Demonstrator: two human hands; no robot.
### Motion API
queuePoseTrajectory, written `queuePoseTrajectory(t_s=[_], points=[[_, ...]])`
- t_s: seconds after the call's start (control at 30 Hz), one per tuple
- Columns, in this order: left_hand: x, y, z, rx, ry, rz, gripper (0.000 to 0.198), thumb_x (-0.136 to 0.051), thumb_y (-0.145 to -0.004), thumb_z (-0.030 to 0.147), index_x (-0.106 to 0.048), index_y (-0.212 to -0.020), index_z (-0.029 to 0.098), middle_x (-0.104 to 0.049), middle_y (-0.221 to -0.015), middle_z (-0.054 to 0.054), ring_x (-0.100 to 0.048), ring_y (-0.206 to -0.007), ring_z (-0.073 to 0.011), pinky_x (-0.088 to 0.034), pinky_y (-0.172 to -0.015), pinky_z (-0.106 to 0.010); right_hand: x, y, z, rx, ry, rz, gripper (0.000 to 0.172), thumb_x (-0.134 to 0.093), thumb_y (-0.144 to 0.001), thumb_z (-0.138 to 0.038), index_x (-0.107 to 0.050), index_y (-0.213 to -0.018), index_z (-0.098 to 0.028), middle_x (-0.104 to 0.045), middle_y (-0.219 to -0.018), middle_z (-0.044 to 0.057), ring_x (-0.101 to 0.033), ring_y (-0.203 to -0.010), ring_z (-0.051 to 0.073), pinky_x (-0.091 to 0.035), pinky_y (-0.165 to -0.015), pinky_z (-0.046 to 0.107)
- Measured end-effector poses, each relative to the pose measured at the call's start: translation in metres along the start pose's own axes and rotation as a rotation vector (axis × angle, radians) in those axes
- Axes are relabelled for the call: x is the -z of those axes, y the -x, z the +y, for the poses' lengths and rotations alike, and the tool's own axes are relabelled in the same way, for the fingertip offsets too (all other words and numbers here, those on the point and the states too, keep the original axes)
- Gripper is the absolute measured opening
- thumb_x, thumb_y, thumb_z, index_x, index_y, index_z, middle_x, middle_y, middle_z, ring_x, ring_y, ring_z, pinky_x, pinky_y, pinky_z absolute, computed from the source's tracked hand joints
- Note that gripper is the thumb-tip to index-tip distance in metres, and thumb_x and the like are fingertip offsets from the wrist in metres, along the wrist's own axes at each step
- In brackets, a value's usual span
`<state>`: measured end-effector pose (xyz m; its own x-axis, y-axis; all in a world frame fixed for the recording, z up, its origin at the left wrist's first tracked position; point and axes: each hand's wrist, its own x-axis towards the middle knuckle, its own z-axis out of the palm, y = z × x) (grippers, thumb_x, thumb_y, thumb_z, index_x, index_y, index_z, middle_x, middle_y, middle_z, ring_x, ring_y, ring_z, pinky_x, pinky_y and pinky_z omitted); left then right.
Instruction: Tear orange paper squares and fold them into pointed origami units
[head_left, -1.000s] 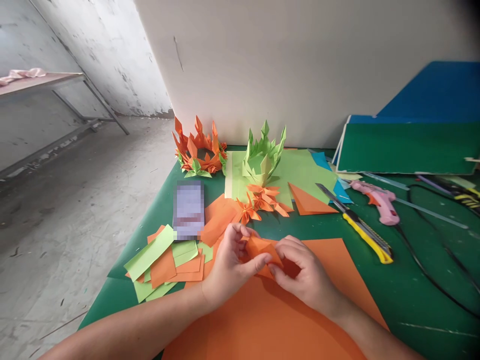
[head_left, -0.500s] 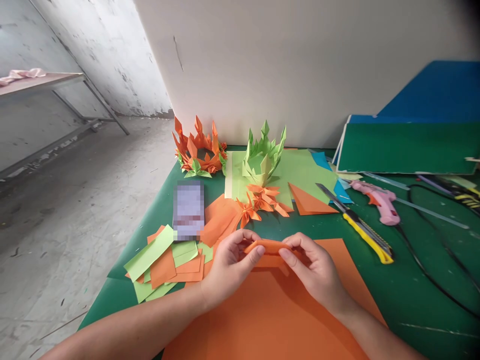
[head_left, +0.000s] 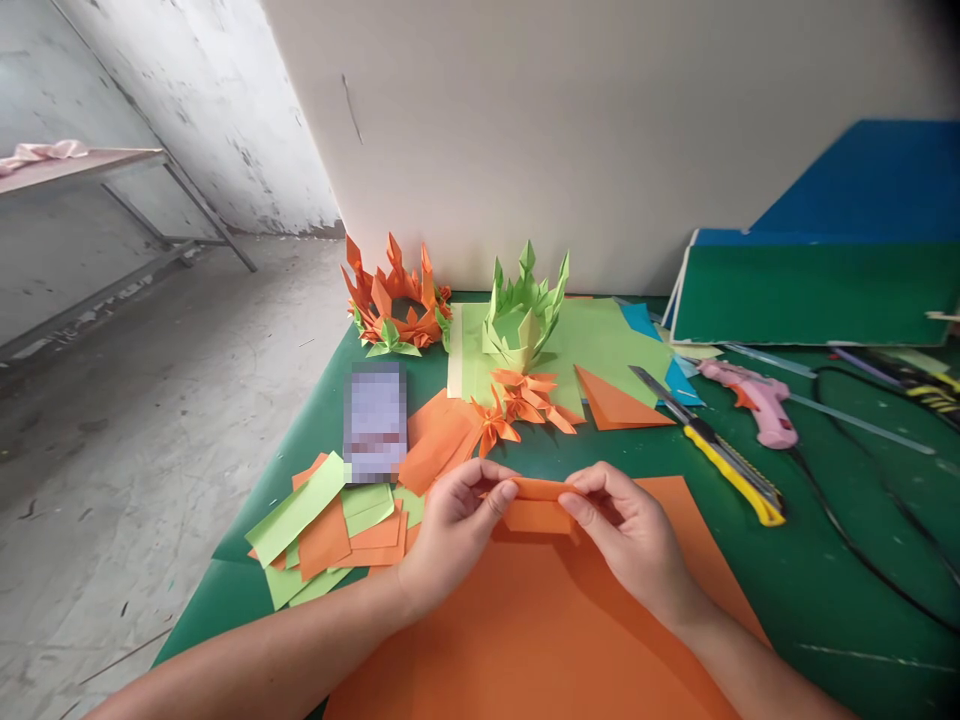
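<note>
A small folded piece of orange paper (head_left: pixel 541 490) is stretched between my hands. My left hand (head_left: pixel 466 515) pinches its left end between thumb and fingers. The right end is pinched the same way by my right hand (head_left: pixel 624 525). Beneath my hands a large orange sheet (head_left: pixel 547 630) lies flat. Just beyond them are folded orange paper flowers (head_left: pixel 517 405) and an orange paper triangle (head_left: pixel 619 400). My fingers hide both ends of the folded piece.
An orange paper crown (head_left: pixel 397 300) and a green one (head_left: pixel 525 320) stand at the back. Paper rectangles (head_left: pixel 322 540) and a blurred-out phone-like object (head_left: pixel 375 420) lie left. A box cutter (head_left: pixel 720 460), blade out, and a corded pink glue gun (head_left: pixel 754 400) lie right.
The folded orange paper has tilted between my fingers, so a lower flap shows under the rolled top edge. Both hands keep their pinch in nearly the same place.
</note>
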<state>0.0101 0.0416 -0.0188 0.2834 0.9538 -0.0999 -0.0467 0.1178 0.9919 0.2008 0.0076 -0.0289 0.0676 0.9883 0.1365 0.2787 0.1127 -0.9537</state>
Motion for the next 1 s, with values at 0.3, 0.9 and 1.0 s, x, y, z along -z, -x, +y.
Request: queuePoseTrajectory(t_s=[0.3,0.9,1.0], points=[[0.0,0.003,-0.006,-0.111,-0.165,-0.089,0.018,-0.066,-0.087,0.033,-0.064,-0.077,0.017,-0.068,-0.077,-0.005,-0.063,-0.073,-0.0154,-0.051,-0.065,-0.025,-0.004,0.004,-0.005,0.061,0.008,-0.156,0.008,-0.063,-0.09,-0.031,-0.065,-0.087,-0.024,-0.068,-0.083,0.002,-0.065,-0.078,0.017,-0.055,-0.07,0.027],[0.011,-0.001,0.0,-0.124,-0.388,-0.139,0.021,-0.07,-0.082,0.035,-0.068,-0.097,0.02,-0.069,-0.077,-0.002,-0.062,-0.066,-0.0132,-0.05,-0.059,-0.022,0.002,0.0,-0.005,0.086,0.139,0.039,0.017,-0.065,-0.088,-0.037,-0.076,-0.084,-0.025,-0.079,-0.083,0.003,-0.074,-0.073,0.022,-0.061,-0.067,0.031],[0.01,-0.001,0.0,-0.101,-0.419,-0.14,0.01,-0.066,-0.084,0.028,-0.067,-0.081,0.019,-0.07,-0.074,-0.002,-0.061,-0.063,-0.0128,-0.049,-0.058,-0.022,0.003,0.001,-0.003,0.079,0.122,0.039,0.016,-0.067,-0.086,-0.038,-0.077,-0.084,-0.025,-0.079,-0.083,0.004,-0.074,-0.073,0.022,-0.061,-0.066,0.031]])
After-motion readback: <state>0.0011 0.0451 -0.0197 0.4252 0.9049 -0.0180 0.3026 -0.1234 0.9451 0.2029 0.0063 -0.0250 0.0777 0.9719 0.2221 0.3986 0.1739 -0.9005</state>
